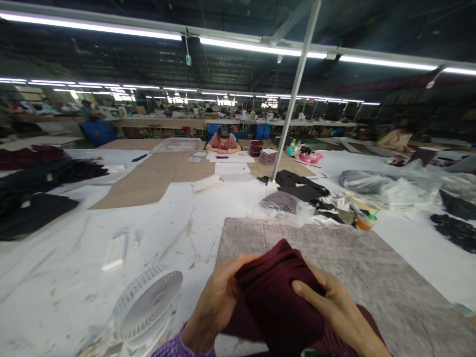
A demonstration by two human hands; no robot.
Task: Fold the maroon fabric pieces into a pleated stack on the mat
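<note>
A stack of dark maroon fabric pieces [282, 297] is held up between my two hands, its layered edges showing at the top. My left hand [219, 292] grips the stack's left side, fingers behind it. On the right side, my right hand [330, 302] presses its thumb on the front face while the fingers wrap behind. More maroon cloth hangs below and reaches past my right wrist. Beneath the stack lies a mottled grey board [390, 277] on the white table [167, 223].
A white fan [147, 300] stands at the left front, near a white block [114, 252]. Black scraps [301, 186], a plastic-wrapped bundle [284, 206] and a metal pole [295, 94] are ahead. A co-worker [223, 140] sits across the table. Dark cloth piles [33, 213] lie left.
</note>
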